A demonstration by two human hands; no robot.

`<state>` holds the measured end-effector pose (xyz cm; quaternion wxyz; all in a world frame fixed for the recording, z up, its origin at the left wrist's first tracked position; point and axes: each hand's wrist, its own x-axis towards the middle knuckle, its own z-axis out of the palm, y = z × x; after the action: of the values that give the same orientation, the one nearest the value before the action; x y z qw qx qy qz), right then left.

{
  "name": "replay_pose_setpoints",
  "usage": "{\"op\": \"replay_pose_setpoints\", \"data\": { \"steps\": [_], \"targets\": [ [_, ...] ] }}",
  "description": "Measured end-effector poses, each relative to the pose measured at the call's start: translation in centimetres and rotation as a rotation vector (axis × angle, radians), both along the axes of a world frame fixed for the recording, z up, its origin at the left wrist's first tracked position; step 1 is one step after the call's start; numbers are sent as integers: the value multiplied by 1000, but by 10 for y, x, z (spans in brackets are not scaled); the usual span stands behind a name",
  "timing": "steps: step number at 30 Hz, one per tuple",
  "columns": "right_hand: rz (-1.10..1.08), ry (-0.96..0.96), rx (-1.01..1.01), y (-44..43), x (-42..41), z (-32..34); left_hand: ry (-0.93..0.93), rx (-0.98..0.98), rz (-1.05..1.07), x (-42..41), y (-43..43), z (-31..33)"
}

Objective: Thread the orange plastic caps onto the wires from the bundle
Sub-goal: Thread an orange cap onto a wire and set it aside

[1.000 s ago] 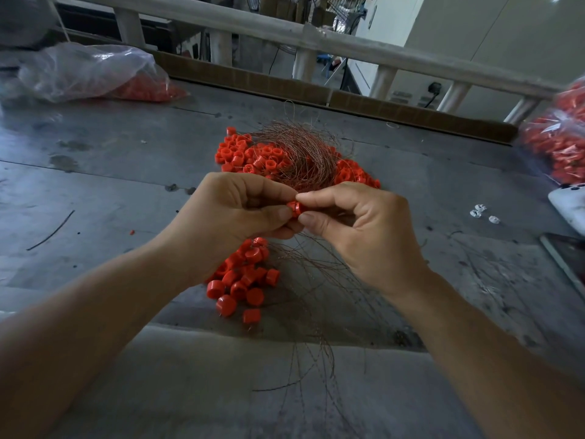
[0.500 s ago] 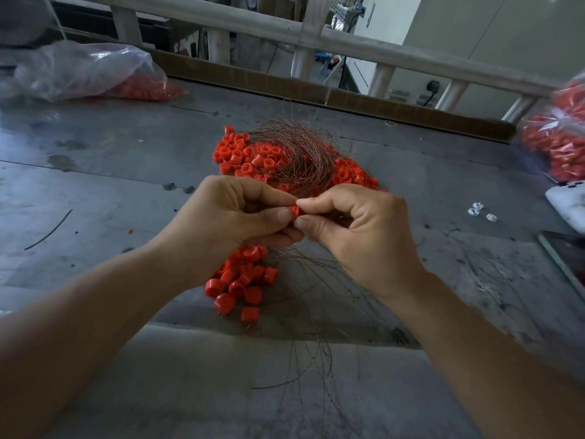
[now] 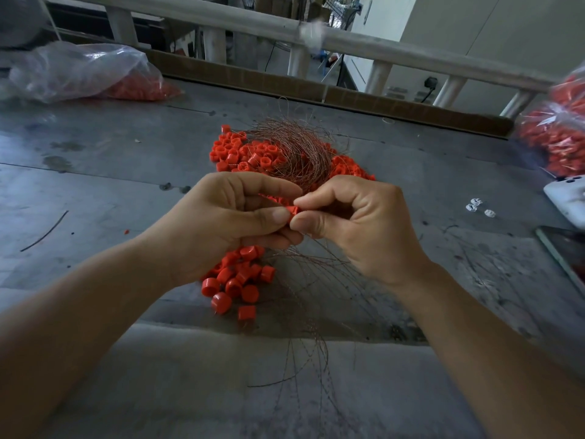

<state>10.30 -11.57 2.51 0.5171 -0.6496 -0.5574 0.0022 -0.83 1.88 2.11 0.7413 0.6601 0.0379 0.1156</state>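
My left hand [image 3: 221,223] and my right hand [image 3: 357,223] meet above the grey table. Between their thumbs and forefingers they pinch one orange cap [image 3: 292,211]. Thin copper wires [image 3: 304,274] trail down from under the hands toward me; which hand holds the wire is hidden. Behind the hands lies a tangled wire bundle [image 3: 297,150] on a heap of loose orange caps [image 3: 243,152]. A cluster of caps with wires on them [image 3: 237,283] lies below my left hand.
A clear bag of orange caps [image 3: 88,74] lies at the far left, another bag [image 3: 557,134] at the right edge. A white device [image 3: 566,194], a dark flat slab [image 3: 566,248] and small white bits [image 3: 478,205] sit at the right. A railing [image 3: 348,42] runs behind the table.
Both hands stayed together on the cap, with only slight finger shifts. The view dipped slightly, nothing else moved.
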Motion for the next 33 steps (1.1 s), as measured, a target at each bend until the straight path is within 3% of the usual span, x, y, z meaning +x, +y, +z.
{"op": "replay_pose_setpoints", "data": {
  "steps": [6, 11, 17, 20, 25, 33],
  "targets": [
    [13, -31, 34, 2, -3, -1, 12, -3, -22, -1, 1, 0],
    [94, 108, -60, 0, -1, 2, -9, -27, -75, -3, 2, 2],
    [120, -127, -218, 0, 0, 7, 12, -37, -101, -2, 3, 1],
    [76, -143, -222, 0, -1, 7, -3, -68, -134, -3, 2, 3],
    [43, -195, -293, 0, -7, 4, -42, 173, -74, -4, -5, 2],
    [24, -232, -291, -2, -15, 6, -47, 119, -115, -6, -8, 1]
  ]
}}
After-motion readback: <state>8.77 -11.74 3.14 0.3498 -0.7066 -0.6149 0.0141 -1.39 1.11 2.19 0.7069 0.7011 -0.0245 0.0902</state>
